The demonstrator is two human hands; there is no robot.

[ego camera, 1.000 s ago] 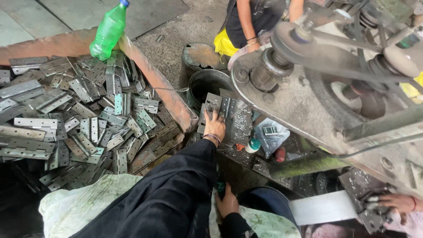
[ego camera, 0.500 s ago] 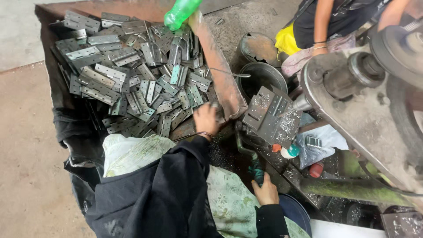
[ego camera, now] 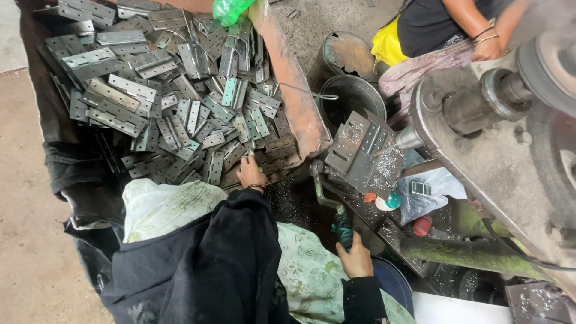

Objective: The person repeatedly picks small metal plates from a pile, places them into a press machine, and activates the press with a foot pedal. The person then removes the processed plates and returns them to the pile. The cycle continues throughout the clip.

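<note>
The left hand (ego camera: 251,173) lay on the pile of metal hinges (ego camera: 180,102), at the pile's near edge close to the near right corner of the rusty tray (ego camera: 288,78) that carried them. Its fingers were bent down onto the grey hinges there; whether they pinched one could not be told, since the back of the hand hid the fingertips. A thin bangle sat on that wrist, and a black sleeve (ego camera: 216,258) ran back from it toward the camera.

The right hand (ego camera: 355,259) was lower and to the right, closed around the teal grip of a bent metal lever (ego camera: 327,198) that rose toward a drilling fixture. The fixture, a tilted grey steel block (ego camera: 360,150) with slots and holes, stood just beside the tray's right rim, strewn with bright shavings. A drill tip (ego camera: 403,140) touched or nearly touched its upper right edge, held by a large worn machine (ego camera: 504,156) filling the right side.

The hinges covered most of the tray, heaped loosely and overlapping, thickest toward its far left corner. A green plastic bottle (ego camera: 231,8) lay at the tray's far edge. Two dark round buckets (ego camera: 351,96) stood beyond the right rim. A pale patterned cloth (ego camera: 168,204) draped the person's lap. Another person's arms (ego camera: 480,30), with bangles, showed at the top right.
</note>
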